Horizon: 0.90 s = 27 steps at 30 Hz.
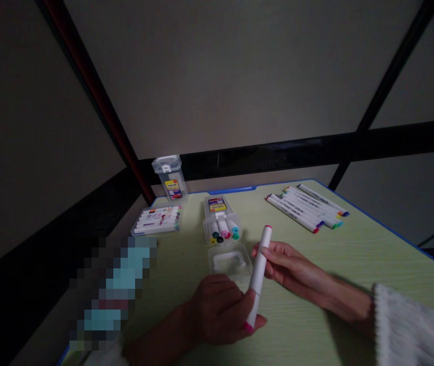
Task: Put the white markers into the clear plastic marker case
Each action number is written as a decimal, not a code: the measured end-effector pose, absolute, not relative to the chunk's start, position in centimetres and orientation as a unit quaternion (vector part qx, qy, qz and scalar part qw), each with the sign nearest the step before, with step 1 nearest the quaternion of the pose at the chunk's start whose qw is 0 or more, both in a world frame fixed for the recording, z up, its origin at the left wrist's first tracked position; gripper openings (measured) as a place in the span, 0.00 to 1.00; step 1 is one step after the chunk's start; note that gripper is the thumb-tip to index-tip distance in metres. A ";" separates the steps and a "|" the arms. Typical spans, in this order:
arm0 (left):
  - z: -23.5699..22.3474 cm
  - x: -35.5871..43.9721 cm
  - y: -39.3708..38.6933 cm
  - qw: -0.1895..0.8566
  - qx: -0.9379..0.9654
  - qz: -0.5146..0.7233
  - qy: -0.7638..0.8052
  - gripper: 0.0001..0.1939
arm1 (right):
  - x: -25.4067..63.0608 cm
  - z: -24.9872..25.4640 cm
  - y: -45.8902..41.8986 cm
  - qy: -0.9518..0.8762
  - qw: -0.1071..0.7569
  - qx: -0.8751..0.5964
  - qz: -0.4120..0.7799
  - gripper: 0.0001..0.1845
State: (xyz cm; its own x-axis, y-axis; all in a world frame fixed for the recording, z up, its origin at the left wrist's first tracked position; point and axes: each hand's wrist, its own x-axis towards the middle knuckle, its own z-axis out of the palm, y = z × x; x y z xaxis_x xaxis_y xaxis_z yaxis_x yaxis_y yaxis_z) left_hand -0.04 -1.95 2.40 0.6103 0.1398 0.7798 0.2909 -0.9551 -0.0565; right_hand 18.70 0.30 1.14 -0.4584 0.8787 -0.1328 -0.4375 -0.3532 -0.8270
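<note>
Both of my hands hold one white marker [261,264] with pink ends, tilted over the near part of the table. Low in the view, my left hand [224,310] is closed on the marker's lower end. Thumb and fingers of my right hand [283,262] pinch its upper half. Just beyond my left hand lies an open clear plastic lid [230,260] with a handle. It adjoins a clear marker box [219,216] lying on its side, with several colored marker ends facing me.
Several loose white markers [304,206] lie in a group at the right of the pale green table [354,254]. On the left are a flat case of markers [157,219] and an upright clear box [171,178]. A pixelated patch covers the near left.
</note>
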 end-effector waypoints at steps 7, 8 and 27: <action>1.7 0.3 -1.8 0.118 -0.900 -0.414 -0.071 0.08 | 18.8 0.6 0.3 -0.398 0.408 -0.299 0.765 0.14; 1.6 0.4 -1.8 0.120 -0.897 -0.420 -0.062 0.09 | 18.8 0.6 0.2 -0.404 0.404 -0.302 0.763 0.15; 1.6 0.7 -1.8 0.108 -0.902 -0.416 -0.040 0.06 | 18.6 0.7 -0.5 -0.564 0.310 -0.232 0.729 0.19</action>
State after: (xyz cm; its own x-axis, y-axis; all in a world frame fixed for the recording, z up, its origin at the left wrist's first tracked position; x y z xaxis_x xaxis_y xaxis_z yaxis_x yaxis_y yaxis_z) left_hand 0.74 -1.82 1.62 0.6504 -0.0174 0.7594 0.1627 -0.9733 -0.1617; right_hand 18.61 -0.46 0.66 -0.6998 0.7143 0.0118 -0.1907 -0.1709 -0.9666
